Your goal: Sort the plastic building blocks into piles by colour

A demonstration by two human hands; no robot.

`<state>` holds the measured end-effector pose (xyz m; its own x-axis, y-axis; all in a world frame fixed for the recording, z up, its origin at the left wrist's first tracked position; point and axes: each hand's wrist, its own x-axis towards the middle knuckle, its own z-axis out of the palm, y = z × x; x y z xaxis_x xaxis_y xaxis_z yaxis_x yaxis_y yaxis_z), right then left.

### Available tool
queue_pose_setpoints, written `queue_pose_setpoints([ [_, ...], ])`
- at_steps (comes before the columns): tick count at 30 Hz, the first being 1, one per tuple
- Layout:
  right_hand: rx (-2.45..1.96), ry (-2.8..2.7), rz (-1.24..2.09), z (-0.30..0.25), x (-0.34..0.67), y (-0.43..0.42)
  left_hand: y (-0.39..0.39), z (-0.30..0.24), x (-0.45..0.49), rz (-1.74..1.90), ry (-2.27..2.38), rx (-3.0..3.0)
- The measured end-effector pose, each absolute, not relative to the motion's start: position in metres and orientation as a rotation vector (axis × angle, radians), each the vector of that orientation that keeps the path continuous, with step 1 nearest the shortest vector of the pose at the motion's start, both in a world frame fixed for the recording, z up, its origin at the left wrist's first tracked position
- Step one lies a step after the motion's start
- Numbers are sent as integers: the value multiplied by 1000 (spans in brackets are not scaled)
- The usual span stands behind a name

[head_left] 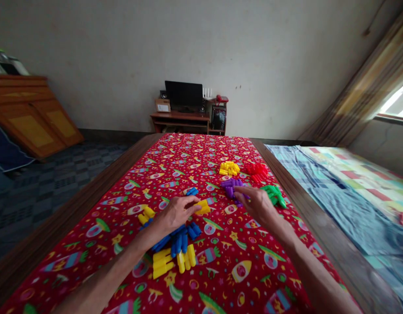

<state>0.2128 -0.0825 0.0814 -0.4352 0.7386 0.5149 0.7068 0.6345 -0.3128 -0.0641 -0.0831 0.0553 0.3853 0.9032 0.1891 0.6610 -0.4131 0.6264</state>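
My left hand (178,213) is closed in a pinch on a yellow plastic block (204,206) with ribbed, tube-like bars. Under and around that wrist lies a group of joined blue blocks (179,240), with yellow blocks (162,264) along its near side and more yellow ones at its far left. A small blue block (192,191) lies just beyond the left fingers. Over the purple block pile (230,185), my right hand (256,201) has its thumb and fingertips closed around a purple piece, partly hidden by the fingers.
A yellow pile (229,168), a red pile (256,171) and a green pile (273,195) sit near the right hand. A red patterned cloth (234,288) covers the wooden table (345,244). Beyond are a desk with a monitor (184,94), a cabinet (34,117) and a bed (335,187).
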Motion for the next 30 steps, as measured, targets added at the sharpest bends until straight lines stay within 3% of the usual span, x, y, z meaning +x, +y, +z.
queue_pose_setpoints([
  [4,-761,-2430,69,64,159,-111,-97,52,-50,694,1179,2036],
  [10,-809,-2388,-9,59,162,-99,-95,47,-48,754,1009,1759],
  [21,-1249,-2270,-187,68,213,50,-73,27,-112,660,1482,2516],
  [25,-1459,-2280,-205,55,211,70,-84,30,-115,478,1500,2543],
  [30,-1290,-2128,-188,73,209,59,-95,39,-104,319,1645,2574],
])
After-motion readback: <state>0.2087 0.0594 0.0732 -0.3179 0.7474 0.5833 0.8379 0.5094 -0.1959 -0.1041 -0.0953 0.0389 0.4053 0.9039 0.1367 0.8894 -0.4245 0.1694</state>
